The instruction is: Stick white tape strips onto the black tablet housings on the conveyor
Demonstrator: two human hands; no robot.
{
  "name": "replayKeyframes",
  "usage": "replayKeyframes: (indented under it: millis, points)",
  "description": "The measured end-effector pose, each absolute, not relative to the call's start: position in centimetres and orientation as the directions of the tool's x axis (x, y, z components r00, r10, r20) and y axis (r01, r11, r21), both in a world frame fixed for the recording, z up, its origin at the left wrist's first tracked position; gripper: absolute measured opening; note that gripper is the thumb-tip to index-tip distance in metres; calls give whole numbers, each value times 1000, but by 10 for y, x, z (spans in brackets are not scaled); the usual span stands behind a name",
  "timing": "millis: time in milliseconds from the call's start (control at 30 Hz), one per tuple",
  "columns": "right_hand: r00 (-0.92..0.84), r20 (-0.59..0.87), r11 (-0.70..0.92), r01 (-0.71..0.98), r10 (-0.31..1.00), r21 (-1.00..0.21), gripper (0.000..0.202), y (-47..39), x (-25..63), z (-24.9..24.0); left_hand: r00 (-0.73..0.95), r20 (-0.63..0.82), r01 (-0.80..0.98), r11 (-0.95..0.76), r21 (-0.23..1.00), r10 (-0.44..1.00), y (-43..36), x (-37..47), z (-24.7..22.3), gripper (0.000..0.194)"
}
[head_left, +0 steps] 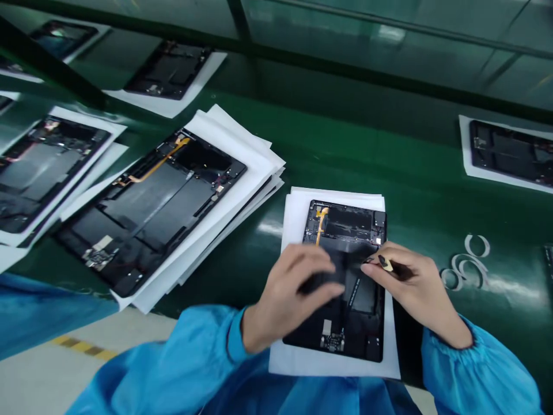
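Note:
A black tablet housing [363, 297] lies on white sheets [294, 362] in front of me, its inner side up. An orange flex cable runs along its upper left, and a small circuit board sits at its lower edge. Over the housing's left side is my left hand [287, 294], fingers curved and apart, holding nothing. My right hand [410, 282] is at the housing's right edge, thumb and fingers pinched on a small black and yellowish piece [385, 263]. What exactly that piece is cannot be made out. A dark strip with print [354, 293] lies between the hands.
Left of me, a larger-looking housing [151, 202] lies on a stack of white sheets, with more housings beyond it. Curled white strips [469, 265] lie on the green table [345, 144] at right. Another housing [510, 151] is at the far right. A blue sleeve [47, 305] shows at left.

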State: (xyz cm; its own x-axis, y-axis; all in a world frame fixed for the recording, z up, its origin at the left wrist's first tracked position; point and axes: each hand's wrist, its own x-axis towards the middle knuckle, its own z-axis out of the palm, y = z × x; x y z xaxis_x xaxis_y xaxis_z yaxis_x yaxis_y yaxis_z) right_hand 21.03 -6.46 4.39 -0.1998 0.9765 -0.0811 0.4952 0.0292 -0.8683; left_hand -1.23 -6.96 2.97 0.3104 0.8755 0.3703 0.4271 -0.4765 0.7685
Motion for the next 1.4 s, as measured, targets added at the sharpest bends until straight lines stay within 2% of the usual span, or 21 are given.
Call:
replayKeyframes:
  millis: [67,133,267,467,667,800,1033,1400]
  points:
    - [-195,-53,51,491,979,-870,20,-64,208,38,475,392,493,-607,623,788,-105,-23,17,13]
    - [-203,-29,76,487,979,-870,15,-62,206,34,598,335,523,-671,525,728,-133,-30,7,23]
    - [-181,19,110,505,983,-856,10,-60,204,29,657,287,563,-707,428,697,-153,-30,-2,39]
    - [-136,33,103,550,990,-829,4,-59,200,20,699,293,536,-749,388,652,-147,-30,-3,33]
    - [-134,95,157,592,986,-790,12,-59,195,10,665,328,560,-739,375,671,-154,-29,-12,25]
    - [-141,127,187,613,982,-768,14,-61,194,7,722,307,532,-781,328,621,-154,-29,-15,20]
    - [-145,152,210,630,978,-748,15,-60,191,6,806,238,487,-836,253,541,-152,-33,-15,24]
    - [-148,159,217,645,976,-733,15,-64,194,2,800,215,501,-821,273,559,-150,-30,-11,27]
